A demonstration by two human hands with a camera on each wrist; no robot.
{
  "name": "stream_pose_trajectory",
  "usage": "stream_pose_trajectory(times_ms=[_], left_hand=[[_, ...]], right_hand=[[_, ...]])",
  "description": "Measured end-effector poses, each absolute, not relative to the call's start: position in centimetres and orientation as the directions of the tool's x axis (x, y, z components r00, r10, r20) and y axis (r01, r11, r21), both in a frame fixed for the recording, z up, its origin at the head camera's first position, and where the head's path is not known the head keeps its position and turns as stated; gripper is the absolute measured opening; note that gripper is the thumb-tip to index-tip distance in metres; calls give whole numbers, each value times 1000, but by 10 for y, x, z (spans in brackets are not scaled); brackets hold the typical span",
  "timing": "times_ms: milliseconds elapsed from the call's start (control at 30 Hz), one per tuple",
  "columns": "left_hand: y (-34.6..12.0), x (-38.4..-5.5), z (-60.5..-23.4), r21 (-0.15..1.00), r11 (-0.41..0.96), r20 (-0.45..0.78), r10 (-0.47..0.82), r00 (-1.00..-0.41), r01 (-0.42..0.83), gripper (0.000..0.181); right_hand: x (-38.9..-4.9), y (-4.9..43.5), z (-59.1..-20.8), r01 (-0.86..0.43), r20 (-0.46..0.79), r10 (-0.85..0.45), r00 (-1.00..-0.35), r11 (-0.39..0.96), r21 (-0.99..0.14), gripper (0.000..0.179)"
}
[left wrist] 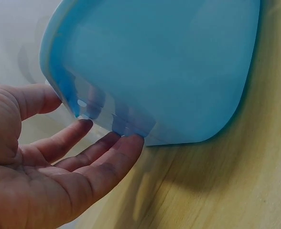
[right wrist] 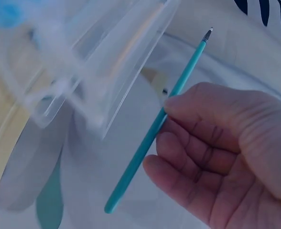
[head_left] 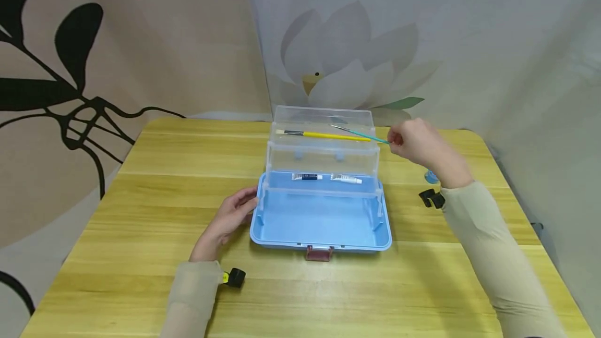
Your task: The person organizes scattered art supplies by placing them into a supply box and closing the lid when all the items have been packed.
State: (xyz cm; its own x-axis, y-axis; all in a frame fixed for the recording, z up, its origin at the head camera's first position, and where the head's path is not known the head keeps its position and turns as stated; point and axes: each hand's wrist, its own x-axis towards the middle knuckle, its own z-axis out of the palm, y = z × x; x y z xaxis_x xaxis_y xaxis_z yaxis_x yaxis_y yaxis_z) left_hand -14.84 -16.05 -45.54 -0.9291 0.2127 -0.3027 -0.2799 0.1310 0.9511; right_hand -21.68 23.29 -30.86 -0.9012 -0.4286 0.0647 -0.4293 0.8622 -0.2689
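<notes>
My right hand [head_left: 418,142] pinches a thin teal paintbrush [head_left: 361,133] between thumb and fingertips, above the upper tray at the right end. In the right wrist view the paintbrush [right wrist: 145,138] slants with its dark tip upward. My left hand [head_left: 232,215] grips the left side of a blue plastic box [head_left: 319,220], thumb at the rim and fingertips on the outer wall. Raised clear trays [head_left: 324,158] stand over the box's back part. A yellow paintbrush [head_left: 335,135] lies in the upper tray; below it are a dark-labelled paint tube [head_left: 307,177] and a white paint tube [head_left: 346,178].
A maroon latch [head_left: 319,253] sits on the box's front edge. A small blue object [head_left: 430,177] stands on the wooden table [head_left: 188,171], partly behind the right forearm. Black camera mounts [head_left: 236,277] are strapped at both wrists. A printed cloth [head_left: 197,40] hangs behind the table.
</notes>
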Motion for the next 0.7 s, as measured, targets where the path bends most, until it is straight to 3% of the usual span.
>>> stream_pose_trajectory(times_ms=[333, 500, 700], left_hand=[[-160, -150, -455, 949, 141, -306, 206, -929, -281, 46], [-161, -150, -454, 952, 143, -297, 216, -930, -271, 47], [-161, -150, -455, 951, 140, -300, 216, -929, -274, 47]], right_hand=[[-254, 165, -309, -525, -1, -537, -844, 826, -205, 14], [-265, 148, -316, -545, -30, -560, -828, 815, -198, 21], [-275, 140, -325, -529, -85, -557, -826, 819, -223, 17]])
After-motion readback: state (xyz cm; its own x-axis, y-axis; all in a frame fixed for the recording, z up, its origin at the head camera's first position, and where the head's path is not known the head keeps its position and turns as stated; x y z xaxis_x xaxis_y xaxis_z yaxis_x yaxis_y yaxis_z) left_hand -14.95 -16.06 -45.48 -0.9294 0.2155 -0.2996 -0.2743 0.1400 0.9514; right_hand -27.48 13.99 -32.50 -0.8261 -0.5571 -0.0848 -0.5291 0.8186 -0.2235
